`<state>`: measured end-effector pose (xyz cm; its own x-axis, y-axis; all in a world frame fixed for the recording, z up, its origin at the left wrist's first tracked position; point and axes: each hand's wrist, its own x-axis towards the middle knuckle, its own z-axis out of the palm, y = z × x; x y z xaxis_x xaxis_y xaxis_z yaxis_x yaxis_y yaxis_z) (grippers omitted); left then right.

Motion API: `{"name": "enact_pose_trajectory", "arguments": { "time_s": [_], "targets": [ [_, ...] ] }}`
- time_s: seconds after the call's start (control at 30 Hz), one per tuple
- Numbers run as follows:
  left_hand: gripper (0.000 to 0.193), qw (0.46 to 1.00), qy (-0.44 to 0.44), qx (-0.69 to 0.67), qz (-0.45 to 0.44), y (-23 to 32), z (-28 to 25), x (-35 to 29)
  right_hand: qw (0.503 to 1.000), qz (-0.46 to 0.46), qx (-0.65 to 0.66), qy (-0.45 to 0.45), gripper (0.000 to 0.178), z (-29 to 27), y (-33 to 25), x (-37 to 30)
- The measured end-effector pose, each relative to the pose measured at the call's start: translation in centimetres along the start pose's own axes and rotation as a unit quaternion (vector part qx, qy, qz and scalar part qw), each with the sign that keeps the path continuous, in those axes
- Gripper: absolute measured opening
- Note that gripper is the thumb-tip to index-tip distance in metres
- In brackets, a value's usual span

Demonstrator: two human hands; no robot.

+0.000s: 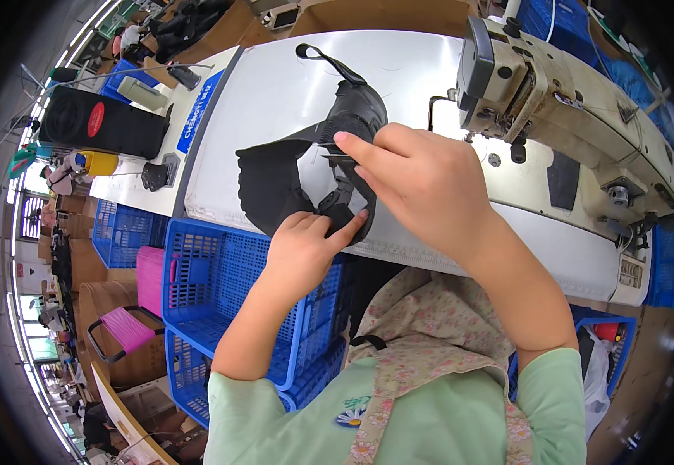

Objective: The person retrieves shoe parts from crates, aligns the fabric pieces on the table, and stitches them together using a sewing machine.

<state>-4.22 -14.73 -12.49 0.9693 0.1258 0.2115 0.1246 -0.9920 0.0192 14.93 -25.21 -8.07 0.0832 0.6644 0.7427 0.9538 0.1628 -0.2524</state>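
On the white sewing table [252, 101] lies a black sewn fabric piece [271, 174], with a broad flap at left, a curved body and a strap loop at its far end. The near edge of this piece is pinched by my left hand [302, 252], thumb and fingers closed on it. Over its middle, my right hand [422, 182] is closed around thread snips [333, 156]. Only the thin pointed blades show, close to the fabric; the handles are hidden in the palm. Loose thread ends stick out around the piece.
An industrial sewing machine [569, 116] stands to the right of my right hand. Blue plastic crates [221, 310] are stacked below the table's near left edge, beside a pink stool [128, 333]. Another table with a black box [104, 124] adjoins at left.
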Motion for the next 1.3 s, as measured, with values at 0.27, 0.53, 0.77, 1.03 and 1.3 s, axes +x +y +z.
{"name": "enact_pose_trajectory", "arguments": {
  "time_s": [0.27, 0.53, 0.77, 1.03, 1.3],
  "targets": [
    [0.052, 1.000, 0.004, 0.020, 0.012, 0.0, 0.2, -0.1, 0.999, -0.014, -0.032, -0.006, 0.031, 0.6, -0.1, 0.9],
    [0.051, 1.000, -0.001, 0.022, 0.014, 0.1, 0.2, 0.0, 0.999, -0.023, -0.036, 0.005, 0.026, 1.2, 0.4, 1.2],
    [0.051, 0.999, -0.008, 0.035, 0.006, 0.3, 0.4, -0.3, 0.997, -0.020, 0.056, 0.040, 0.026, -0.2, 0.7, 0.2],
    [0.044, 0.999, 0.011, 0.039, 0.006, 0.4, 1.4, -1.1, 0.966, 0.186, 0.178, 0.025, 0.041, -2.3, 0.7, -4.7],
    [0.028, 0.993, 0.085, -0.007, -0.078, 0.9, 0.8, -2.8, 0.923, 0.285, 0.257, 0.040, 0.042, 0.9, 0.9, -10.3]
  ]
}}
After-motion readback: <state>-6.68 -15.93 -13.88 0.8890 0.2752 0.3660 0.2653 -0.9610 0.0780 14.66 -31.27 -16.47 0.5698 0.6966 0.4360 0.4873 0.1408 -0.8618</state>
